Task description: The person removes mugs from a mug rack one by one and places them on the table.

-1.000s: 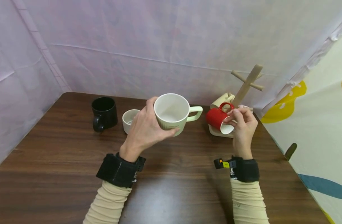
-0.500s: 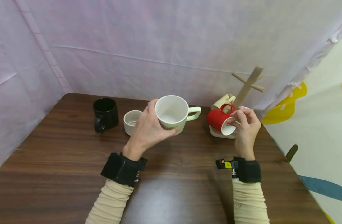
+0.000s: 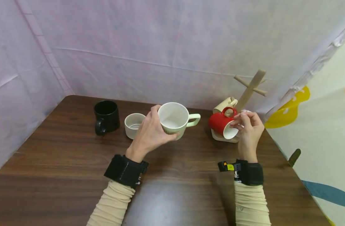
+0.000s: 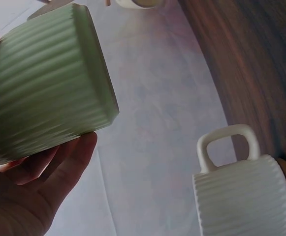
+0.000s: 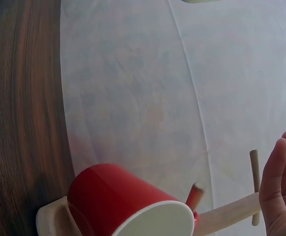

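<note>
- Two hands at work: left hand [image 3: 150, 133] – grip curled round green mug [image 3: 173, 119], held above desk [image 3: 62, 163].
- Right hand [image 3: 249, 128] – fingertips at rim of red mug [image 3: 221, 124] hanging on rack [image 3: 247, 94]; whether it pinches, cannot tell.

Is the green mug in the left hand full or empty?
Empty: the green mug, gripped by the left hand, shows a bare white inside.

Ribbed matt ceramic green mug [image 3: 173, 118], glossy red mug [image 3: 220, 123], wooden rack [image 3: 248, 91].
</note>
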Action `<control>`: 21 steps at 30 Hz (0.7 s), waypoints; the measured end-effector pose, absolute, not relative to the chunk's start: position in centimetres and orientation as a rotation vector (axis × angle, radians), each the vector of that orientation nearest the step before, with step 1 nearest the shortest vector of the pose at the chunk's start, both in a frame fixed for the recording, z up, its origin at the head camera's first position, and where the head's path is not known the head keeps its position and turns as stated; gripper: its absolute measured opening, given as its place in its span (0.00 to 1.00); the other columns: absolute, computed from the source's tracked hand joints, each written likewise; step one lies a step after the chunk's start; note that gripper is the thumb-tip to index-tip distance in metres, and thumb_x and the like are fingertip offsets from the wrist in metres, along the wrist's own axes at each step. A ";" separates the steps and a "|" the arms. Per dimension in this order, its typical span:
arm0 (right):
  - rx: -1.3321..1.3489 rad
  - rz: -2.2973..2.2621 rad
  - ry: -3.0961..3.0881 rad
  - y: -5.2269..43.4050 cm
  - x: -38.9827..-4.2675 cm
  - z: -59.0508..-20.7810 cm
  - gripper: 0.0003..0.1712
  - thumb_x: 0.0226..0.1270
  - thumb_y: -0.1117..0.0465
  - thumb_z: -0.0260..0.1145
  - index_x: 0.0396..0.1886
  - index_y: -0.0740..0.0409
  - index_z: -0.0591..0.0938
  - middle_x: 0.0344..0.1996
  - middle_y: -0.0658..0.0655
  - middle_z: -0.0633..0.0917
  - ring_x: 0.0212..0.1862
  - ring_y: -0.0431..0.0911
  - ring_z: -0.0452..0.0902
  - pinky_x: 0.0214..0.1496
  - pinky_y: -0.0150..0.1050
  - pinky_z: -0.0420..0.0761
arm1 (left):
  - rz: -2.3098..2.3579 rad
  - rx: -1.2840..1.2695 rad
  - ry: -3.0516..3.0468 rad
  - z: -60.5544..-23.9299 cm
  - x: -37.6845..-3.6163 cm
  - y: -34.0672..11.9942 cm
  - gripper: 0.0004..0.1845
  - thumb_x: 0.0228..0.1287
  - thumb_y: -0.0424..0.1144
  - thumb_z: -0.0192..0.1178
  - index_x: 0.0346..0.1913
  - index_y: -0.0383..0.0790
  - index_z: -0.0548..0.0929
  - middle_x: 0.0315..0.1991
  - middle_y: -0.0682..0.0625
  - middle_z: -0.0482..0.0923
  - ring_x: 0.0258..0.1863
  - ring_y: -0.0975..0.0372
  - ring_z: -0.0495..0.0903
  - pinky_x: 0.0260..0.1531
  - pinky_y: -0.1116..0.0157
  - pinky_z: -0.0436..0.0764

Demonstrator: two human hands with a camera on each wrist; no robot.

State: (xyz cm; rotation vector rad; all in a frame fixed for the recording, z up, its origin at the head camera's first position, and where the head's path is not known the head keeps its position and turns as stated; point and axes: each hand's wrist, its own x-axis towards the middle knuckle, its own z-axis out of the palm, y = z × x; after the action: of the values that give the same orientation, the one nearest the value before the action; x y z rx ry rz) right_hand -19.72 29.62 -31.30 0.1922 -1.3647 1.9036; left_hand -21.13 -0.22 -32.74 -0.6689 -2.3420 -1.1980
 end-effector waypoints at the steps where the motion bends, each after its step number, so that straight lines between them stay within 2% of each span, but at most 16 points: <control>1: 0.187 1.903 -1.362 29.7 -19.7 -31.2 0.08 0.73 0.74 0.59 0.32 0.67 0.80 0.24 0.61 0.84 0.17 0.47 0.79 0.23 0.36 0.83 | -1.198 -0.668 -2.346 -32.8 -21.2 -0.2 0.53 0.37 0.47 0.83 0.65 0.28 0.65 0.54 0.34 0.76 0.51 0.46 0.79 0.45 0.52 0.82; 10: 0.185 1.912 -1.352 30.6 -19.5 -30.8 0.08 0.73 0.73 0.61 0.30 0.69 0.80 0.25 0.62 0.84 0.18 0.47 0.80 0.24 0.36 0.83 | -1.177 -0.694 -2.389 -33.4 -22.1 0.3 0.55 0.40 0.46 0.82 0.69 0.29 0.63 0.54 0.33 0.77 0.51 0.45 0.80 0.43 0.51 0.83; 21: 0.079 1.855 -1.386 32.3 -19.6 -30.0 0.10 0.72 0.72 0.62 0.28 0.65 0.80 0.26 0.60 0.84 0.21 0.46 0.80 0.24 0.34 0.83 | -1.154 -0.674 -2.436 -34.2 -23.4 0.6 0.54 0.40 0.46 0.82 0.67 0.28 0.63 0.53 0.32 0.77 0.51 0.44 0.80 0.44 0.52 0.83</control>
State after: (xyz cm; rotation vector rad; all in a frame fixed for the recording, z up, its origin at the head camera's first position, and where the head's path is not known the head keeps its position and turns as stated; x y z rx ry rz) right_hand -19.63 32.32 -30.03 0.0791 -1.3855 1.8551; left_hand -23.42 0.58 -34.20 -0.6741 -2.4356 -1.1536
